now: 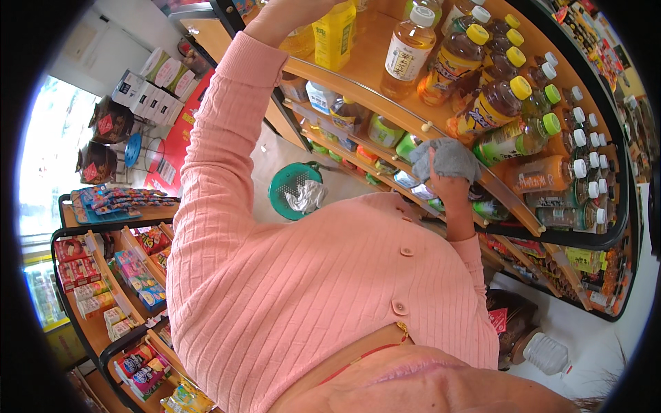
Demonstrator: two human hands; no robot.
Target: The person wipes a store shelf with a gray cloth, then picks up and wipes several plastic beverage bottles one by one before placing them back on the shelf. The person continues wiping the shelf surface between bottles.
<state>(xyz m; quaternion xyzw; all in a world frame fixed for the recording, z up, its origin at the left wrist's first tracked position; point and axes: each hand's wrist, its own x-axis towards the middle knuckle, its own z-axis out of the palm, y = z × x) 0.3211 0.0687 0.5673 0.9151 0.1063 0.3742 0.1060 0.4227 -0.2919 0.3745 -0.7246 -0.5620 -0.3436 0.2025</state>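
My right hand holds a folded grey cloth (448,161) at the front rail of the drinks shelf (379,93), beside the bottles; only part of the hand (448,183) shows under the cloth. My left arm reaches up to the top edge of the view, where part of my left hand (302,13) shows beside a yellow carton-like bottle (334,38). Its fingers are cut off by the picture's edge. On the shelf stand a white-capped bottle of amber drink (408,54), tilted yellow-capped bottles (490,106) and an orange drink bottle (542,174).
Lower shelves hold more bottles (384,129). On the floor stands a green perforated basket (279,191) with crumpled white material (307,196). Snack racks (111,268) stand at the left. Dark jars (111,121) and a clear plastic jug (546,353) are near the sides.
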